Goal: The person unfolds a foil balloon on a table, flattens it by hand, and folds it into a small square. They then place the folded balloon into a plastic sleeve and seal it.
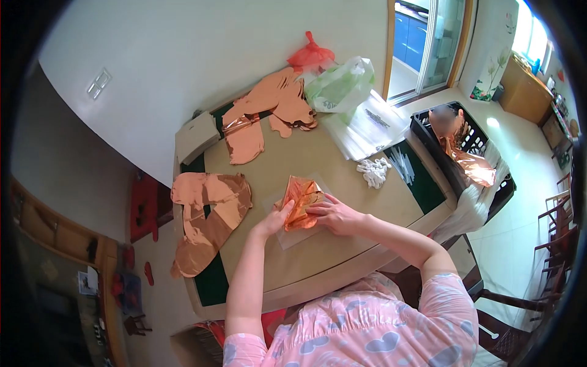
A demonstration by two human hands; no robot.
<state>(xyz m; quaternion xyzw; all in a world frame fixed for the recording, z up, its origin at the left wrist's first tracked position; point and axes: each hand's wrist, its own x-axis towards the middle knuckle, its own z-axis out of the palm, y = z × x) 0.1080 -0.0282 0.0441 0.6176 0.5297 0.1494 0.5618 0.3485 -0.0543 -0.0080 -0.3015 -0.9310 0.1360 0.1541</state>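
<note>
A folded piece of shiny copper-coloured foil (301, 214) lies between my two hands near the table's front edge. My left hand (278, 218) grips its left side, thumb on top. On its right side, my right hand (333, 214) rests with the fingers spread over the foil. Beneath the foil and my hands is a clear plastic sheet or bag (287, 238). A large flat copper foil shape (211, 214) lies at the table's left edge. Farther back is a pile of similar foil shapes (275, 101).
The table (306, 156) also holds a cardboard box (197, 137), a red bag (310, 56), a green-white bag (342, 88), clear plastic bags (367, 128), a white bundle (373, 172) and thin strips (401, 164). A black crate (437, 147) stands right.
</note>
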